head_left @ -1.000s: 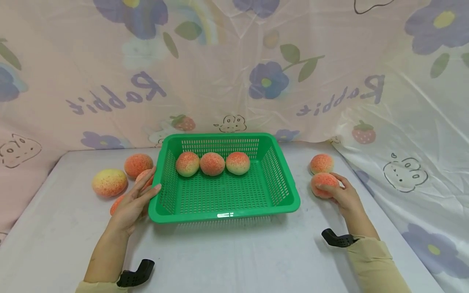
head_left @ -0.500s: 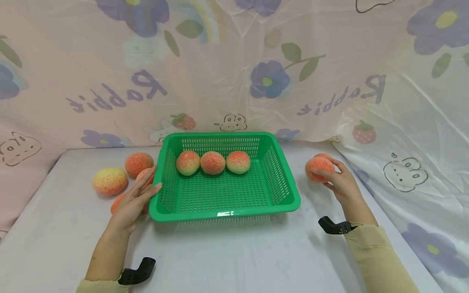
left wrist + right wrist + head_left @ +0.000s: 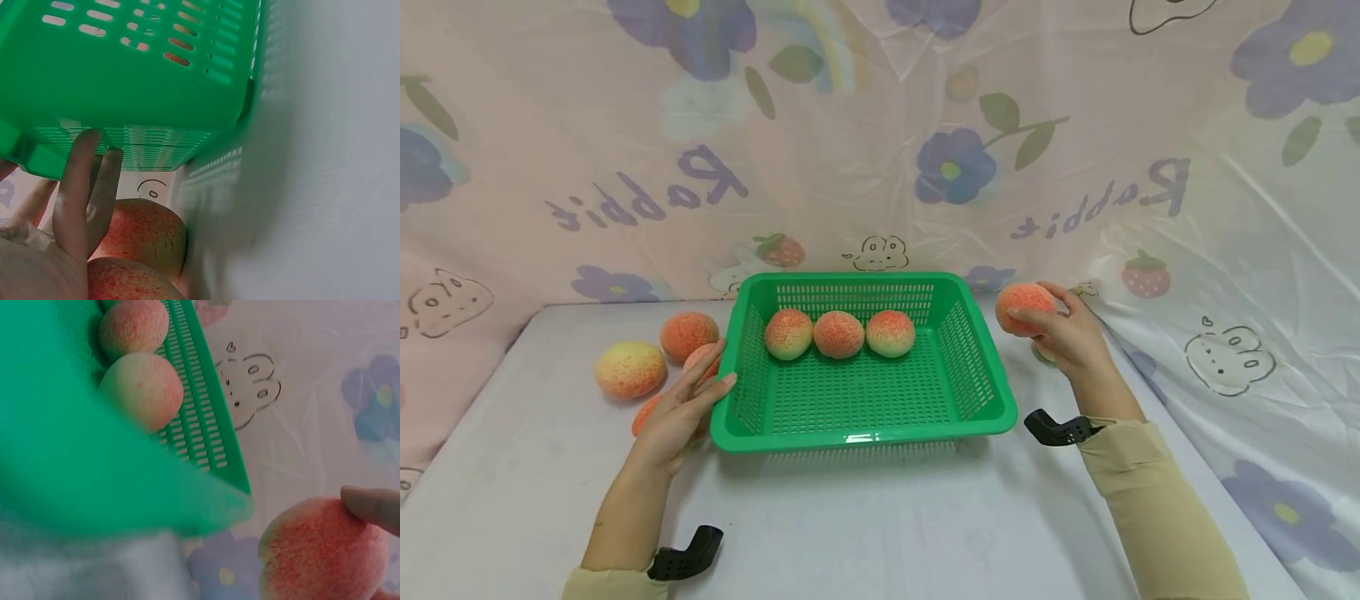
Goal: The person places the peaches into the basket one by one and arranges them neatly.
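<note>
My right hand grips a red-orange peach, raised beside the right rim of the green basket. In the right wrist view a fingertip presses on the held peach. Below that hand another peach is mostly hidden. My left hand touches the basket's left side, its fingers fairly straight; the left wrist view has fingertips against the basket wall. Inside the basket, a row of three peaches, left, middle and right, lies along the back.
Left of the basket lie a yellow peach, a red one and others partly behind my left hand. The white table meets a printed curtain at the back and right side.
My right hand has lifted the peach off the table and carried it up and left towards the basket. My left hand keeps its place at the basket's left side.
</note>
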{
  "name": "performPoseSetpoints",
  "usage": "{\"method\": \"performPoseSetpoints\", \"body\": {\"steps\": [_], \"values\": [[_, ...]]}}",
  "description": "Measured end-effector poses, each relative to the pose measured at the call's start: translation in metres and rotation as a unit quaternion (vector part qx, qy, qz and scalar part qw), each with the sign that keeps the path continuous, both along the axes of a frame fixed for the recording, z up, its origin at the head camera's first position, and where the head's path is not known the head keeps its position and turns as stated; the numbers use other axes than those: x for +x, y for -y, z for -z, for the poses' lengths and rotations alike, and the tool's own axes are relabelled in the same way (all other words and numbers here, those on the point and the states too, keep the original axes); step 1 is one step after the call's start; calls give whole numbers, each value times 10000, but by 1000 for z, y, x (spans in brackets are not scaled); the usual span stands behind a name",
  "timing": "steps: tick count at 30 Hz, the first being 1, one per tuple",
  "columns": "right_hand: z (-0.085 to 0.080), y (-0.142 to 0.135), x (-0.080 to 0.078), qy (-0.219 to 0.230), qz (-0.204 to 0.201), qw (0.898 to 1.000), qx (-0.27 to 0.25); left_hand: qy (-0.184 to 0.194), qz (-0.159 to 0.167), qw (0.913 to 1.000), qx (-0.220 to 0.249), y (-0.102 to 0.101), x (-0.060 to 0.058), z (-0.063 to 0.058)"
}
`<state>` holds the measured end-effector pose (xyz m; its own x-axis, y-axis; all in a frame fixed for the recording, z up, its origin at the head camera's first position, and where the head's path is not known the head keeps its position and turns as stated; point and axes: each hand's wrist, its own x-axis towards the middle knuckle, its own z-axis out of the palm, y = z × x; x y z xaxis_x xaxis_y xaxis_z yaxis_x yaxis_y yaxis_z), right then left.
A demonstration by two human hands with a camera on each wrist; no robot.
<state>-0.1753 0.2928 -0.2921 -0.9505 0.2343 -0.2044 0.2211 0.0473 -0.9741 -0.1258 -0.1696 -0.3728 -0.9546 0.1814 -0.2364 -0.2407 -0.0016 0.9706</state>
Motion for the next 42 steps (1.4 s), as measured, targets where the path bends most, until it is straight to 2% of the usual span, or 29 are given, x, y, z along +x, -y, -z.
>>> {"method": "performPoseSetpoints", "body": {"steps": [6,20,26,30,36,42], "values": [[-3,15,-8,-169,-176,9997,46,-60,-15,10000,47,-2,2,0],[-6,48,-25,-69,-364,9992,155,-7,-77,10000,-2,-2,1,-1],[-6,62,-32,-151,-547,9978,329,-41,-79,9999,93,-5,1,1],[-7,69,-35,-149,-656,9972,330,3,-110,9999,-5,-5,0,0],[-2,83,-42,-140,-473,9987,152,28,-103,9999,-78,-3,-1,-1],[8,94,-48,-152,-545,9966,595,72,-103,9998,-146,-3,0,-3]]}}
